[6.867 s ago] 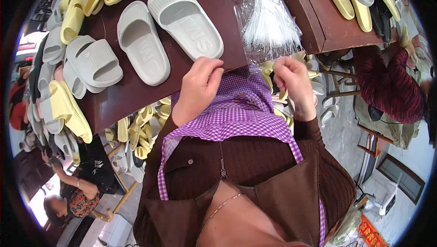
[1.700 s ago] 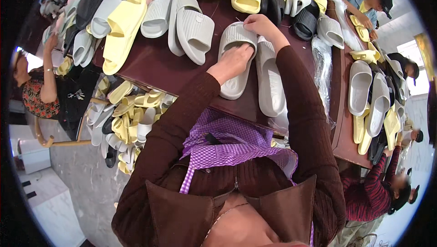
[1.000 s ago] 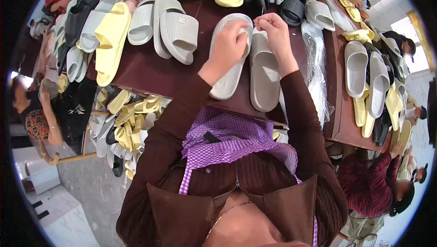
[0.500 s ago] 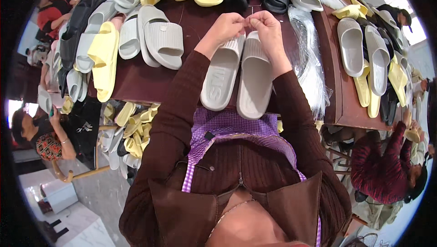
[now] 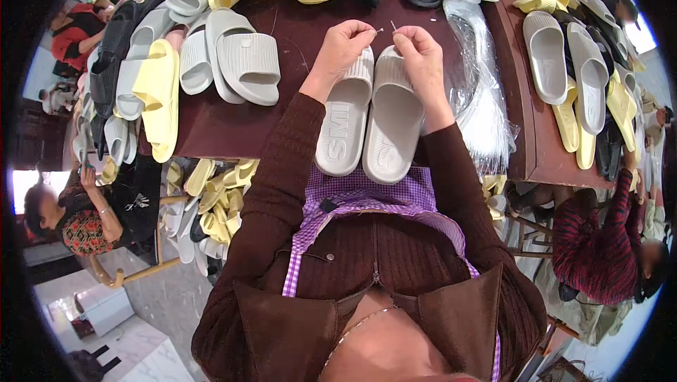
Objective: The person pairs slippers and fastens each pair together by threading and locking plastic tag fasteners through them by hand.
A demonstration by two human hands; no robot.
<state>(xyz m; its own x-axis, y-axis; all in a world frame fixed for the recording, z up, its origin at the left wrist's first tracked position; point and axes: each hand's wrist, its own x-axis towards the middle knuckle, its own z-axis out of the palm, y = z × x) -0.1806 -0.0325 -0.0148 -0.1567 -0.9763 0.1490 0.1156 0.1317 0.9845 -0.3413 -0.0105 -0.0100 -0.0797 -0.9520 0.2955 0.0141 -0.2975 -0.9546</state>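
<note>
A pair of grey slide slippers (image 5: pixel 391 128) lies side by side at the table's near edge, soles down, open heels toward me. Over their ribbed straps are both my hands. My left hand (image 5: pixel 343 52) is closed in a pinch, a tiny pale tip standing out at its fingertips. Across a small gap, my right hand (image 5: pixel 421 52) pinches a thin pale plastic strand whose end points up. Whether both tips belong to one strand is too fine to tell. The right hand's wrist hangs over the right slipper's edge.
A bundle of clear plastic strands (image 5: pixel 476 93) lies right of my hands on the dark red table (image 5: pixel 296 125). Grey, yellow and black slippers line the far and left sides. Another table (image 5: pixel 525 149) with slippers stands right. People sit at both sides; a yellow slipper pile (image 5: pixel 222 202) is below left.
My fingertips were together above the slippers; now they are apart, with a small tip showing at each. The pair of slippers has shifted only slightly.
</note>
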